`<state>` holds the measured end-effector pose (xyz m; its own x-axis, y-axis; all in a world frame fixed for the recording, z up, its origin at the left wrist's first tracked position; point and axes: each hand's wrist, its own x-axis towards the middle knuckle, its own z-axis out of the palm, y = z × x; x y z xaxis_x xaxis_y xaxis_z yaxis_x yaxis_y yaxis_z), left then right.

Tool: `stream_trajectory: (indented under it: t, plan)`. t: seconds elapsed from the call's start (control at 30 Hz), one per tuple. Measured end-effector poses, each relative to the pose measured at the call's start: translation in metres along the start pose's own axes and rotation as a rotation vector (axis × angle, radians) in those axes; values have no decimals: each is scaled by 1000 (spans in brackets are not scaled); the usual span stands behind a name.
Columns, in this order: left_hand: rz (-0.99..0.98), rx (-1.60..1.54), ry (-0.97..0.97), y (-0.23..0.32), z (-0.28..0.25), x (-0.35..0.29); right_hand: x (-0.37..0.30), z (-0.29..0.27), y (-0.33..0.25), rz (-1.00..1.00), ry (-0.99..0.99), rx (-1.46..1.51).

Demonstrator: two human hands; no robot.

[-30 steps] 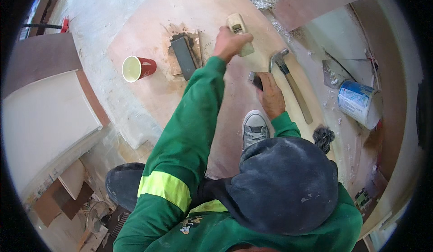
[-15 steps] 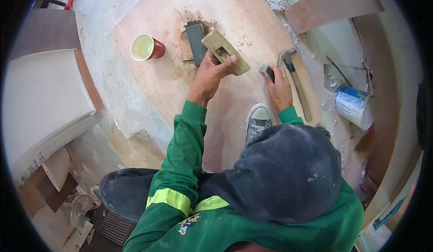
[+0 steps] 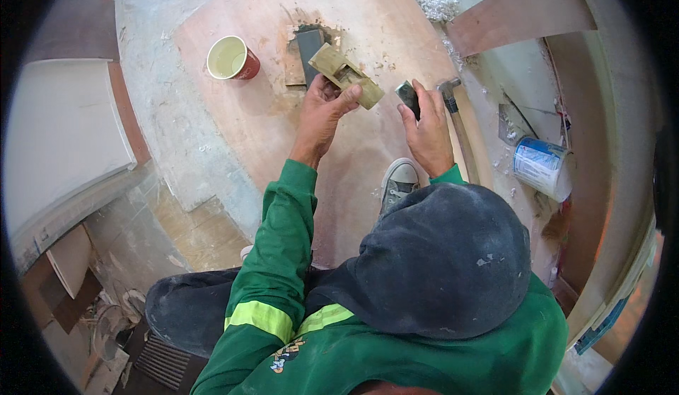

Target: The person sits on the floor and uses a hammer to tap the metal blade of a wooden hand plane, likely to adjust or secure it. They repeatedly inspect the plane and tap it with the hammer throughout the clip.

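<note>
My left hand (image 3: pixel 329 108) grips a pale wooden hand plane (image 3: pixel 329 61), thumb on top, its mouth slot showing. In my right hand (image 3: pixel 430 130) is a short dark metal plane blade (image 3: pixel 407 95) with a bright edge, held between thumb and fingers, apart from the plane. Beyond the left hand a dark grey whetstone (image 3: pixel 310 45) lies on a small wooden piece (image 3: pixel 293 73), amid dark wet stains; the plane partly covers it in view. Right of my right hand lies a claw hammer (image 3: pixel 461 130) with a wooden handle.
A red paper cup (image 3: pixel 247 66) with liquid stands left of the whetstone on the plywood sheet (image 3: pixel 219 31). Wood shavings (image 3: pixel 438 2) are heaped at the far right. A blue and white tub (image 3: pixel 541 165) lies tipped at the right. My shoe (image 3: pixel 402 176) rests on the plywood.
My right hand has moved slightly left and up from beside the hammer, turning the blade so its bright end faces up. The plane in my left hand has shifted a little left.
</note>
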<state>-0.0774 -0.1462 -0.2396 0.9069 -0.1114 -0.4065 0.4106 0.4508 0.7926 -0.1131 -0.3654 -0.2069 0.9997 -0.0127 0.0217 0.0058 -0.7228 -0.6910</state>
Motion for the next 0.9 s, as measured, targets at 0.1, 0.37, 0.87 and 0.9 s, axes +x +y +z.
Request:
stream_trajectory:
  t: [0.1,0.37,0.87,0.9]
  plan:
    - [20,-22,-20,-5,0,2,5,2,-13,-71,42,57]
    - [24,-72,-30,-14,-3,2,7,3,-31,-157,3,95]
    - [40,-139,-52,-18,9,-1,11,7,-27,-304,51,-54]
    - [35,-144,-47,-17,10,-1,11,8,-25,-311,60,-45]
